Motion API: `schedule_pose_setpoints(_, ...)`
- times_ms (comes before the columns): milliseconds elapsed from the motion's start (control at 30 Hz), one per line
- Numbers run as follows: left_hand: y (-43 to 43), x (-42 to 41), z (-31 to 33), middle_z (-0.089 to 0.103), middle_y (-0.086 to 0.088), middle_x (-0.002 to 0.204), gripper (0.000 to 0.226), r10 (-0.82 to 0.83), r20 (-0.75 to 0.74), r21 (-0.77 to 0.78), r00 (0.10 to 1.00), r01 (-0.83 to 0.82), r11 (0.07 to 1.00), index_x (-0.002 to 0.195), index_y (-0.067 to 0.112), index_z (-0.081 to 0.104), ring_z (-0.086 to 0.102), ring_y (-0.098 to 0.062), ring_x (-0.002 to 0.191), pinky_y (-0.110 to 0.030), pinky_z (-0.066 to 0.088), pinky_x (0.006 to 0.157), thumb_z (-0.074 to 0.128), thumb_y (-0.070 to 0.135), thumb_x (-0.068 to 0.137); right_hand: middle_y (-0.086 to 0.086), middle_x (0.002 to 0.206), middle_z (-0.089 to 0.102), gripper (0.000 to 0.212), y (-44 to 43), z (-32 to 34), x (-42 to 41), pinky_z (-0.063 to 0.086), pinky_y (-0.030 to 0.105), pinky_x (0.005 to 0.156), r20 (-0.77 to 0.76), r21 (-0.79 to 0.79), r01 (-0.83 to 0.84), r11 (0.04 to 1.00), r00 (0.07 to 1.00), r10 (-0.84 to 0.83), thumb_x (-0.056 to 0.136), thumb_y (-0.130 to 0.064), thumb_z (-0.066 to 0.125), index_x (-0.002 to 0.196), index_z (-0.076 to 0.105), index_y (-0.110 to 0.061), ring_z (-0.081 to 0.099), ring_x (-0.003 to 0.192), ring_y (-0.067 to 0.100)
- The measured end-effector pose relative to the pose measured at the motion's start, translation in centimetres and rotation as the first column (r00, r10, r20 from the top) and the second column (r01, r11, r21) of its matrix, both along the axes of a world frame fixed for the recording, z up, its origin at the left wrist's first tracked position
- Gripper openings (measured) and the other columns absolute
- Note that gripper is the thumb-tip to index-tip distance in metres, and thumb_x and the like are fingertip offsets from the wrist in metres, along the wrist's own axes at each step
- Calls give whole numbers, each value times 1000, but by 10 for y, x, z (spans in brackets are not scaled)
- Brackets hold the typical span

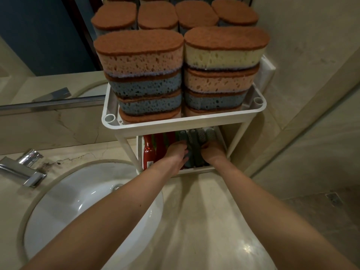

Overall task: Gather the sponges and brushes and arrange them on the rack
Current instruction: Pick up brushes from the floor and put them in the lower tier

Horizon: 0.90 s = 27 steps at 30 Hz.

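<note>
A single head-worn wide view looks steeply down, close over the rack [175, 121] and sink [68, 201].

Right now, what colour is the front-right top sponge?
Oval foam sponge: pale yellow, brown pad; head view.

no readable text, labels or numbers anywhere

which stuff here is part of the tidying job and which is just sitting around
Job: white plastic two-tier rack; stacked oval sponges with brown scouring tops; red-handled brushes; grey brushes on the lower tier; left hand and right hand, both at the grey brushes.
Lying about: white round sink basin; chrome tap; wall mirror.
</note>
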<state>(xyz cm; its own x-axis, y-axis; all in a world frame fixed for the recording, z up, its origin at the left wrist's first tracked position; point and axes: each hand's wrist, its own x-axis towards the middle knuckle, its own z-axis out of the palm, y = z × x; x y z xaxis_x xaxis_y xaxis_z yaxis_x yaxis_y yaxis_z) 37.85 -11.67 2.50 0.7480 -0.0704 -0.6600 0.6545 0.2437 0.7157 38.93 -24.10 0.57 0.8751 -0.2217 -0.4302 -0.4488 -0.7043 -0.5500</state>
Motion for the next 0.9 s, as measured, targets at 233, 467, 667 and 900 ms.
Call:
schedule_pose_setpoints(233,7,-3,-1,54,4,92,17,-37,26,59,999,36,998,106,19,54,53,-9,85,-28,44,86,40,12,100,12,111,68,21,-1,1,-2,51,32,87,42,8,-63,998,997,62,97,-19,54,105,71,-8,63,101,26)
schedule_pose_setpoints(467,22,-37,15,57,-3,117,31,-80,151,93,985,66,993,129,17,52,58,-17,104,-30,48,87,43,11,100,6,120,65,25,6,8,-43,47,34,96,243,204,17,979,968,-68,93,-12,55,115,66,-15,59,111,24)
schedule_pose_setpoints(667,44,-84,19,65,0,102,23,73,217,147,974,-106,983,113,16,60,64,-14,91,-23,51,72,48,7,96,0,106,65,23,38,19,-89,43,22,87,311,327,-66,943,950,-41,88,-9,57,109,65,-15,60,104,17)
schedule_pose_setpoints(900,100,-159,10,64,3,89,22,354,360,194,863,-440,877,101,18,62,60,-10,70,-23,50,65,45,5,94,-7,89,66,20,101,18,-139,49,19,75,295,423,-199,884,953,74,82,-10,67,100,66,-17,62,84,9)
